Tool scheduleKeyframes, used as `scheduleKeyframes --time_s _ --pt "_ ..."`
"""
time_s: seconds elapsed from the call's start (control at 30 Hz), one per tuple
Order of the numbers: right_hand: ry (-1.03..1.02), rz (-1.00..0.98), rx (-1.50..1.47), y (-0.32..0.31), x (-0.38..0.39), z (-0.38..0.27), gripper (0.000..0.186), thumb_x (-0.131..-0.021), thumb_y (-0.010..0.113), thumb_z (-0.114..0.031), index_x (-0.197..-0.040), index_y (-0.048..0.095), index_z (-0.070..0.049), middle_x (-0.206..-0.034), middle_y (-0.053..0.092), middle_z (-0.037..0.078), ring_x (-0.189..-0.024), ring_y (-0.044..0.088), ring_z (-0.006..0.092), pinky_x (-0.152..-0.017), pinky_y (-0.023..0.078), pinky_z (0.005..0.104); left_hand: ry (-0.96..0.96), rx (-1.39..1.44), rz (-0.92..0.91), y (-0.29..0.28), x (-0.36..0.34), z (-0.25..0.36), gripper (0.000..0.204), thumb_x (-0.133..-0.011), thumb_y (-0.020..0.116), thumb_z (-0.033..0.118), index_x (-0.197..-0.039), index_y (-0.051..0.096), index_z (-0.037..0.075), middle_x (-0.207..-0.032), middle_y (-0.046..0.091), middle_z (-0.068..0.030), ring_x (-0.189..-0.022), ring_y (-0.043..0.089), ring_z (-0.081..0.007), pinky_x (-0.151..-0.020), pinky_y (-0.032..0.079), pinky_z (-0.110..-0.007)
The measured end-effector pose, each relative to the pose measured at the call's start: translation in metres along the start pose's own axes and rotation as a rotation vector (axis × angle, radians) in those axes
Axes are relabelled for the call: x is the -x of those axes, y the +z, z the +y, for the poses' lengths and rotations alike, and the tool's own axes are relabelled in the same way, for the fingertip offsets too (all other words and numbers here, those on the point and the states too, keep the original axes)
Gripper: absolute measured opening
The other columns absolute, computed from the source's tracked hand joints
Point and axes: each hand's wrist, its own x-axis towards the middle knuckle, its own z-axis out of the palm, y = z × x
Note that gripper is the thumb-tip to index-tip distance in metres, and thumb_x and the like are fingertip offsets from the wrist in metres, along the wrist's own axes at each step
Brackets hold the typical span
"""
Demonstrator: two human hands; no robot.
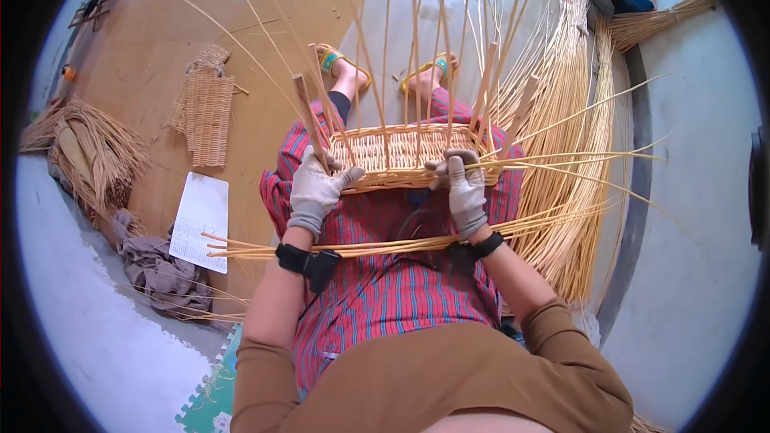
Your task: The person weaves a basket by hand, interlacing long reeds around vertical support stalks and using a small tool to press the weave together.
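A partly woven wicker basket [393, 181] rests on my lap, over a red striped cloth [361, 297]. Tall thin wicker stakes rise from its rim, and flat wooden sticks [310, 116] stand near its corners. My left hand [315, 192], in a pale glove, grips the basket's near left corner, with the thumb along the rim. At the near right corner, my gloved right hand [465, 194] is closed around thin wicker rods [553, 163] that stretch out to the right. Several more loose rods [385, 248] lie across my lap beneath both wrists.
Long bundles of wicker rods [565, 112] lie on the floor at right. To the left are a woven wicker panel [210, 116], a white printed sheet [200, 220], a grey cloth [164, 273] and another rod bundle [96, 152]. A green foam mat [210, 393] lies at lower left.
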Motion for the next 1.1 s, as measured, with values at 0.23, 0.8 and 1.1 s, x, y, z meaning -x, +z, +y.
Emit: scheduleKeyframes --time_s 0.23,0.8,1.1 --pt "-0.277 -0.473 0.444 0.047 0.069 -0.051 0.010 -0.094 0.060 -0.002 -0.098 0.069 -0.001 -0.100 0.070 0.012 -0.104 0.068 0.0244 -0.095 0.055 0.0401 -0.070 -0.066 0.118 0.005 -0.006 -0.002 0.051 -0.069 0.095 0.038 -0.078 0.056 0.007 -0.063 0.054 0.0010 -0.058 0.046 -0.0125 -0.060 0.045 -0.032" --pt "0.076 0.210 -0.019 -0.060 -0.019 -0.014 0.020 -0.088 0.079 -0.008 -0.105 0.069 -0.005 -0.088 0.073 0.005 -0.070 0.069 0.0122 -0.054 0.050 0.0228 0.528 -0.441 0.304 0.047 0.040 0.073 0.036 -0.095 0.067 0.022 -0.127 0.061 0.006 -0.114 0.069 -0.0157 -0.118 0.058 -0.0400 -0.106 0.043 -0.047" --pt "-0.036 0.112 0.033 -0.064 -0.024 -0.022 0.015 -0.090 0.074 -0.001 -0.103 0.067 -0.004 -0.095 0.073 0.004 -0.086 0.069 0.0135 -0.077 0.056 0.0254 0.168 -0.376 -0.231 0.065 0.012 0.052 0.036 -0.096 0.063 0.045 -0.103 0.072 0.011 -0.088 0.074 -0.0155 -0.086 0.071 -0.0351 -0.082 0.051 -0.047"
